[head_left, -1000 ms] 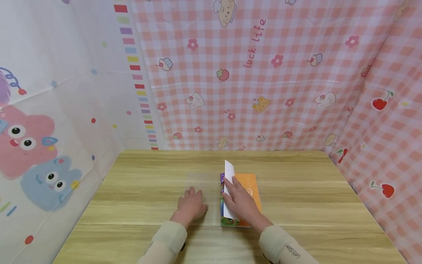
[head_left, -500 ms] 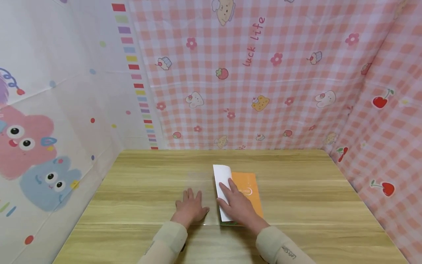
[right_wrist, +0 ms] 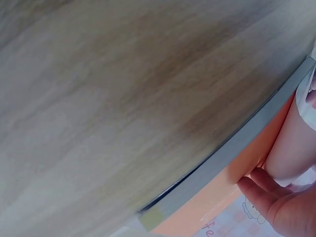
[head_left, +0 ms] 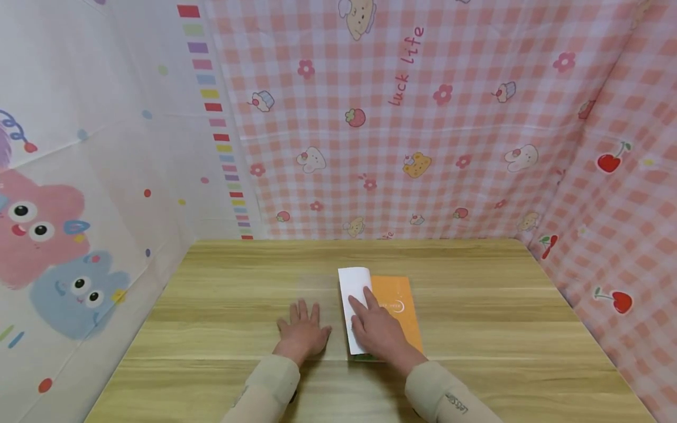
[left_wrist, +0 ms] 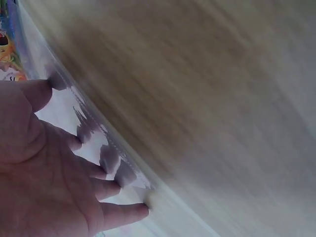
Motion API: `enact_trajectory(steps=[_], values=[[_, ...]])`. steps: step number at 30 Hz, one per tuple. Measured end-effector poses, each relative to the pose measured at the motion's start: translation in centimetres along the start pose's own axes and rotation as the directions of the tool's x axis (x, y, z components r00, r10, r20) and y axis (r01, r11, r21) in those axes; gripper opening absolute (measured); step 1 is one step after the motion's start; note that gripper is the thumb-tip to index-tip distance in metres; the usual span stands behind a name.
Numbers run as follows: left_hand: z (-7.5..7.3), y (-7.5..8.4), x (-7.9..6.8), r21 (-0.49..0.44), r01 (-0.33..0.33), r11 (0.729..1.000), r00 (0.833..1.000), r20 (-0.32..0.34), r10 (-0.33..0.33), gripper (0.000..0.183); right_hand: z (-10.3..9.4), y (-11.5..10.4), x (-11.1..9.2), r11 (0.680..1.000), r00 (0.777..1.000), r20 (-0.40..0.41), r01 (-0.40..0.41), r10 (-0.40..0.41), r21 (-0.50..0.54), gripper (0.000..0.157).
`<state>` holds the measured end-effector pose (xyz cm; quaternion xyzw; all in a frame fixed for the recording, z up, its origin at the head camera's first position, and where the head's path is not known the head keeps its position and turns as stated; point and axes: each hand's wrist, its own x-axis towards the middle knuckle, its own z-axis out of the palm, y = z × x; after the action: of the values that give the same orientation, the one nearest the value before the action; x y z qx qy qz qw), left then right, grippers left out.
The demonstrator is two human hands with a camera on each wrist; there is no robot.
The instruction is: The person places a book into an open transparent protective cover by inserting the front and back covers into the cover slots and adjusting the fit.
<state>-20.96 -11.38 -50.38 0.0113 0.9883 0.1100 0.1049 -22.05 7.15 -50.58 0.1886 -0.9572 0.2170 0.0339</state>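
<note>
A book with an orange page or cover (head_left: 395,288) lies flat on the table, and a white leaf (head_left: 353,280) is bent over to its left. My right hand (head_left: 379,333) rests on that leaf with its front fingers extended. The right wrist view shows fingertips touching the orange surface (right_wrist: 217,190) beside the curled leaf (right_wrist: 291,148). Left of the book, my left hand (head_left: 301,335) lies with fingers spread on a clear plastic sheet (left_wrist: 94,111). A colourful printed part (left_wrist: 6,54) appears at the left wrist view's edge. The leaf hides what lies under it.
The wood-grain table (head_left: 486,317) reaches back to a pink checked cloth (head_left: 391,194). A white printed cloth (head_left: 127,194) hangs on the left, and another checked cloth (head_left: 608,235) on the right.
The white leaf has gone from standing nearly upright to lying over to the left, covering the colourful strip. My right hand has moved slightly left with it. My left fingers have spread.
</note>
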Motion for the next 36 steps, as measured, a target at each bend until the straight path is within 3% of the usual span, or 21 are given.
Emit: enact_trajectory(steps=[14, 22, 29, 36], values=[[-0.3, 0.0, 0.1, 0.006, 0.010, 1.000, 1.000, -0.003, -0.010, 0.073, -0.3, -0.2, 0.1, 0.998, 1.000, -0.009, 0.023, -0.024, -0.057, 0.052], [-0.3, -0.1, 0.2, 0.018, 0.020, 1.000, 1.000, 0.010, -0.020, 0.072, 0.4, -0.3, 0.4, 0.985, 0.999, -0.004, 0.050, -0.051, -0.164, 0.049], [-0.3, -0.1, 0.3, -0.036, -0.015, 0.999, 1.000, -0.023, 0.014, 0.072, 1.3, -0.4, 0.4, 0.971, 0.997, -0.037, 0.061, -0.072, -0.231, 0.047], [0.3, -0.2, 0.4, 0.013, -0.027, 1.000, 0.999, -0.023, 0.028, 0.070, 1.6, -0.5, 0.2, 0.962, 0.996, -0.042, 0.061, -0.075, -0.267, 0.047]])
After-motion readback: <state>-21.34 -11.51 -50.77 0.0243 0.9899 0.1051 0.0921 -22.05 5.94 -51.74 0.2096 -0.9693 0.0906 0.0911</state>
